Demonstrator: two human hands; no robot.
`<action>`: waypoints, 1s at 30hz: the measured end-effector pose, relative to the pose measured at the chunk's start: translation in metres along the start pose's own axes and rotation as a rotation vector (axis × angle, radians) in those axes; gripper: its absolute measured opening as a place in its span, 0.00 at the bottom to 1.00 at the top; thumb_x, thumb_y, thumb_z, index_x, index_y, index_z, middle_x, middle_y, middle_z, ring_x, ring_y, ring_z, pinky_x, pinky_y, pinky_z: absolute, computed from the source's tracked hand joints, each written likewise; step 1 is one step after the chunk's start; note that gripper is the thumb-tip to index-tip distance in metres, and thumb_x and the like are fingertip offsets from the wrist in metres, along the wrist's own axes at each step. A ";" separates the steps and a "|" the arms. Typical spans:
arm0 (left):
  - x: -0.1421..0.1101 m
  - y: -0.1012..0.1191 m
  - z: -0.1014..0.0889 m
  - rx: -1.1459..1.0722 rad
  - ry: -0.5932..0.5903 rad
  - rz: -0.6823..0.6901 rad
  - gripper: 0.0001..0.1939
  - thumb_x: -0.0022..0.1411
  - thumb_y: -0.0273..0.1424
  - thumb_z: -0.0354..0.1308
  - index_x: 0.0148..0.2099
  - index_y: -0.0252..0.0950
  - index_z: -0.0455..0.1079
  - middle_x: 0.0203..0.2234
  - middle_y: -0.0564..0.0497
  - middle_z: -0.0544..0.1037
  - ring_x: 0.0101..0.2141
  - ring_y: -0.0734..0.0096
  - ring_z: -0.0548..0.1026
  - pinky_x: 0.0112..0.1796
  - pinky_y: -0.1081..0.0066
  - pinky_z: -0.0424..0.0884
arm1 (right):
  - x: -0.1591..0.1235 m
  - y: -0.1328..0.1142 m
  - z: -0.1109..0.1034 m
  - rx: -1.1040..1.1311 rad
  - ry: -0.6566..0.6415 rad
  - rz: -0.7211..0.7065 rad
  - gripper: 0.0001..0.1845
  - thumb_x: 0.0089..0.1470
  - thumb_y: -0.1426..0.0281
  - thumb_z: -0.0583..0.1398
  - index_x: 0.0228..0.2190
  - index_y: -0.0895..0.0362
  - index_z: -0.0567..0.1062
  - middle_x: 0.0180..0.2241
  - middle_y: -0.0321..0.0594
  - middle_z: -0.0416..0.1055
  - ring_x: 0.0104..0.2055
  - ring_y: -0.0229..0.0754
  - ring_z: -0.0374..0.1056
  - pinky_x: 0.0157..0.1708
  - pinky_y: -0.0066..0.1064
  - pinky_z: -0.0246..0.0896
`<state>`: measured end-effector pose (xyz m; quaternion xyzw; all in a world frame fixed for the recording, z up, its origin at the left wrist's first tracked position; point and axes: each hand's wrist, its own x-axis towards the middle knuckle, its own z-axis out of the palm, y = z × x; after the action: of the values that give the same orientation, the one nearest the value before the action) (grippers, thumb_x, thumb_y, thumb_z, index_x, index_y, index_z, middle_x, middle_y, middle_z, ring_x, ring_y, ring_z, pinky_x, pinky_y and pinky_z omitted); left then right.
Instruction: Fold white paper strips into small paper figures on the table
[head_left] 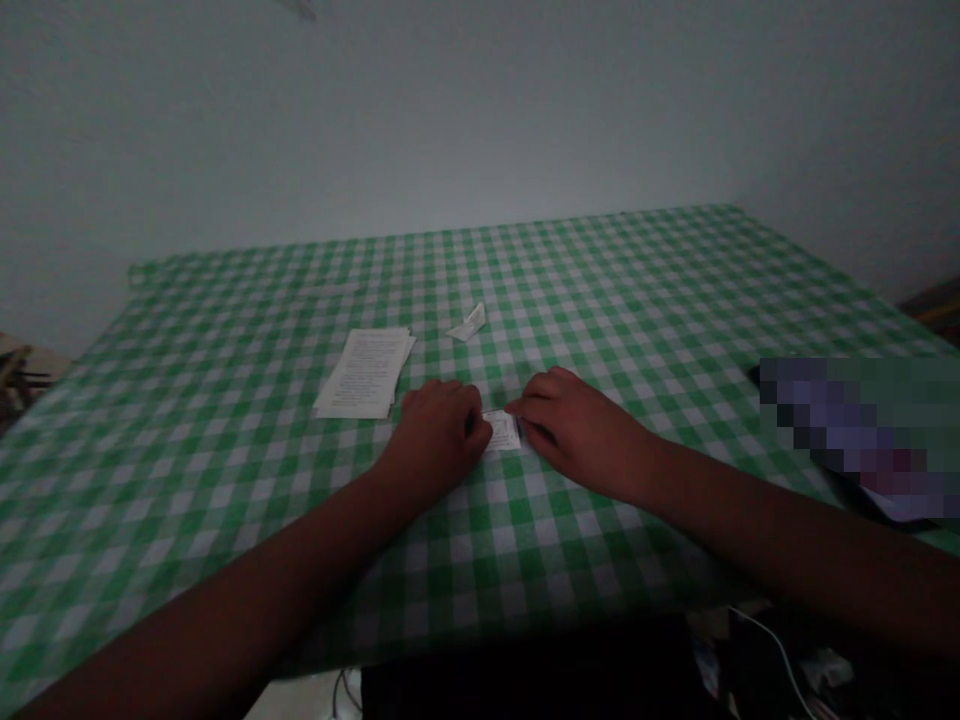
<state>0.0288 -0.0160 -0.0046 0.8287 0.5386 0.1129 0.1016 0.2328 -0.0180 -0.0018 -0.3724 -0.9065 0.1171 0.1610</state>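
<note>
The tablecloth [637, 300] looks like matt woven cloth, faintly rumpled. The stacked sheets [365, 373], the folded slip [502, 431] and the small scrap [467, 323] are all thin, matt white paper, and the wall [480, 120] looks smooth and matt.

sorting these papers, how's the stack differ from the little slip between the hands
The stack of printed paper is bigger than the small slip. The stack lies flat beside the left hand; the slip sits between the left hand and right hand, partly covered. Both are white paper on the green-checked tablecloth.

One head camera looks forward and down at left hand [439, 435] and right hand [581, 432].
</note>
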 end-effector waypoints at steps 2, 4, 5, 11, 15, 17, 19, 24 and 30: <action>0.000 0.002 -0.001 0.008 -0.013 -0.009 0.05 0.61 0.29 0.53 0.31 0.37 0.65 0.28 0.50 0.71 0.34 0.61 0.67 0.37 0.61 0.59 | -0.001 -0.004 -0.001 -0.055 -0.027 0.007 0.14 0.64 0.73 0.54 0.43 0.60 0.79 0.38 0.48 0.71 0.43 0.48 0.63 0.45 0.41 0.60; 0.000 0.003 -0.001 0.008 -0.028 -0.021 0.04 0.61 0.29 0.53 0.32 0.37 0.65 0.29 0.50 0.71 0.35 0.60 0.67 0.37 0.61 0.60 | -0.002 -0.008 -0.003 -0.117 -0.058 0.016 0.16 0.65 0.73 0.53 0.45 0.61 0.79 0.36 0.49 0.71 0.42 0.49 0.62 0.44 0.41 0.59; 0.000 0.002 -0.001 0.002 -0.029 -0.024 0.04 0.60 0.29 0.53 0.32 0.37 0.65 0.29 0.50 0.71 0.35 0.60 0.67 0.37 0.60 0.60 | -0.002 -0.010 -0.004 -0.147 -0.071 0.021 0.16 0.65 0.73 0.52 0.45 0.61 0.79 0.35 0.49 0.71 0.42 0.49 0.62 0.43 0.42 0.59; 0.001 -0.012 -0.002 -0.139 0.026 0.037 0.05 0.61 0.30 0.56 0.39 0.37 0.70 0.34 0.49 0.73 0.38 0.61 0.70 0.41 0.61 0.65 | -0.005 -0.012 -0.008 -0.234 -0.094 0.052 0.17 0.65 0.70 0.53 0.48 0.57 0.78 0.36 0.48 0.70 0.43 0.50 0.60 0.41 0.41 0.55; 0.004 -0.024 -0.006 -0.205 -0.020 0.198 0.06 0.63 0.30 0.57 0.41 0.39 0.75 0.40 0.47 0.74 0.43 0.60 0.70 0.46 0.59 0.66 | -0.007 -0.013 -0.008 -0.263 -0.061 0.096 0.15 0.64 0.66 0.55 0.48 0.53 0.78 0.37 0.47 0.70 0.42 0.51 0.60 0.38 0.41 0.52; 0.005 -0.028 -0.008 -0.201 -0.030 0.237 0.06 0.63 0.31 0.58 0.40 0.40 0.76 0.41 0.47 0.74 0.43 0.60 0.69 0.46 0.58 0.66 | -0.007 -0.014 -0.007 -0.278 -0.043 0.115 0.15 0.64 0.63 0.55 0.46 0.51 0.79 0.37 0.47 0.70 0.42 0.51 0.59 0.37 0.41 0.50; 0.005 -0.030 -0.010 -0.195 -0.046 0.251 0.07 0.63 0.31 0.58 0.40 0.41 0.77 0.42 0.47 0.74 0.43 0.59 0.68 0.46 0.58 0.66 | -0.006 -0.013 -0.007 -0.285 -0.026 0.127 0.15 0.65 0.61 0.55 0.45 0.49 0.80 0.37 0.46 0.69 0.43 0.52 0.59 0.37 0.41 0.48; 0.003 -0.027 -0.014 -0.181 -0.067 0.315 0.06 0.64 0.31 0.58 0.39 0.40 0.77 0.43 0.46 0.73 0.44 0.58 0.68 0.46 0.57 0.66 | -0.005 -0.010 -0.007 -0.272 0.003 0.139 0.15 0.64 0.60 0.55 0.44 0.47 0.80 0.39 0.45 0.69 0.43 0.52 0.58 0.37 0.41 0.47; 0.002 -0.023 -0.007 -0.224 -0.064 0.397 0.06 0.64 0.28 0.57 0.40 0.38 0.76 0.42 0.47 0.76 0.45 0.60 0.71 0.49 0.58 0.66 | -0.003 -0.007 -0.005 -0.263 0.019 0.140 0.15 0.65 0.58 0.55 0.43 0.47 0.81 0.41 0.46 0.70 0.46 0.53 0.58 0.37 0.41 0.47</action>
<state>0.0074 -0.0043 -0.0040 0.9052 0.3457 0.1635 0.1855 0.2326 -0.0247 0.0040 -0.4536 -0.8843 0.0049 0.1110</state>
